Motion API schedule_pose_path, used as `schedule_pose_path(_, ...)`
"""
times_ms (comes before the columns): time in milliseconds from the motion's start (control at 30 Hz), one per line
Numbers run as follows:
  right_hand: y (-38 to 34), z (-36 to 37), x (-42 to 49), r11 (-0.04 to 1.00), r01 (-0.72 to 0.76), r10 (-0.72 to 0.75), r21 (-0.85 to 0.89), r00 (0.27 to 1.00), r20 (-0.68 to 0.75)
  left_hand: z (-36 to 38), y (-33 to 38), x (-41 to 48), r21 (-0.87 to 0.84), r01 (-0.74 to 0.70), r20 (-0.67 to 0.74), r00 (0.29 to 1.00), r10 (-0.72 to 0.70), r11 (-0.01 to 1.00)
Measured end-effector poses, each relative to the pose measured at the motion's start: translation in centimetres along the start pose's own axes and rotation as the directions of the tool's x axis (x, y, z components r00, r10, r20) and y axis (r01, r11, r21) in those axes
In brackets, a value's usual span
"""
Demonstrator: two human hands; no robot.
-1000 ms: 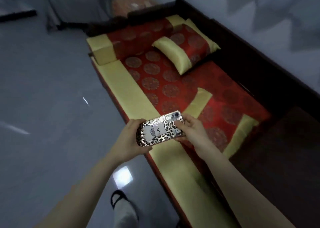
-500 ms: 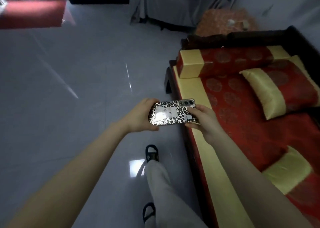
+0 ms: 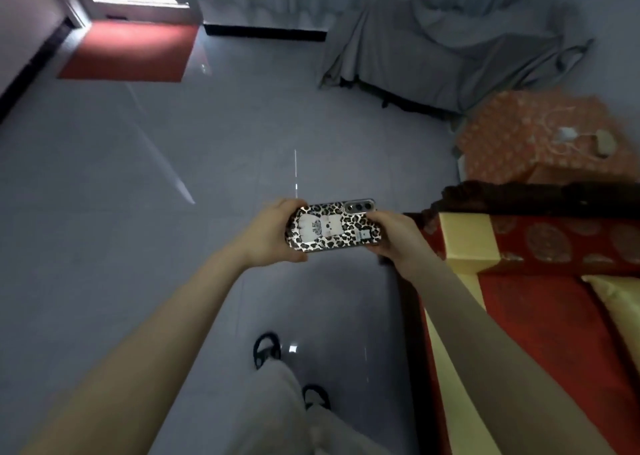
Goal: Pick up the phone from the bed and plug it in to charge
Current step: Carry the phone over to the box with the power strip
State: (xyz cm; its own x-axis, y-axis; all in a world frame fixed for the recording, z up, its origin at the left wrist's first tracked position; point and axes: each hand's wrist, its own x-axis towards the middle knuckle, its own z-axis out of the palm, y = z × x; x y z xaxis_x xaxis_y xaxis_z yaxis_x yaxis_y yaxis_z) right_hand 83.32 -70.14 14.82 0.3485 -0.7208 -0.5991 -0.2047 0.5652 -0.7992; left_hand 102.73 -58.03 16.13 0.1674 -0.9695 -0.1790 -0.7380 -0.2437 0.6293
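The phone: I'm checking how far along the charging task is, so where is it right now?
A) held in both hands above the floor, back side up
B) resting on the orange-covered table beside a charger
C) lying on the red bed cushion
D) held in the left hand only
A: the phone sits between the left hand and the right hand, its leopard-print back and camera lenses facing up, over the grey floor beside the bed.

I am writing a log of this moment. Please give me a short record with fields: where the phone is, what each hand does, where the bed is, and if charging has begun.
phone: leopard-print phone, back side up, held level over the floor
left hand: left hand grips its left end
right hand: right hand grips its right end
bed: bed at the right, not touching the phone
charging: not begun; no cable in the phone
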Motion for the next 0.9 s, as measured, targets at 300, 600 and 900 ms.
schedule_pose_path(300,-13.3,4.1,20.5,0.998,0.040,-0.035,0.039,0.993,-0.112,-9.8,-6.5,25.0,0.065,-0.089,0.069,0.994,0.085,0.994)
schedule_pose_path(600,-25.9,-3.5,33.6,0.982,0.072,-0.010,0.175,0.943,-0.331,-12.1,-1.8,50.8,0.028,-0.285,0.295,0.918,0.264,0.958)
schedule_pose_path(900,-35.5,-18.4,46.6,0.912,0.157,0.079,0.379,0.839,-0.538,-7.1,10.1,77.2,-0.031,-0.448,0.470,0.783,0.408,0.894)
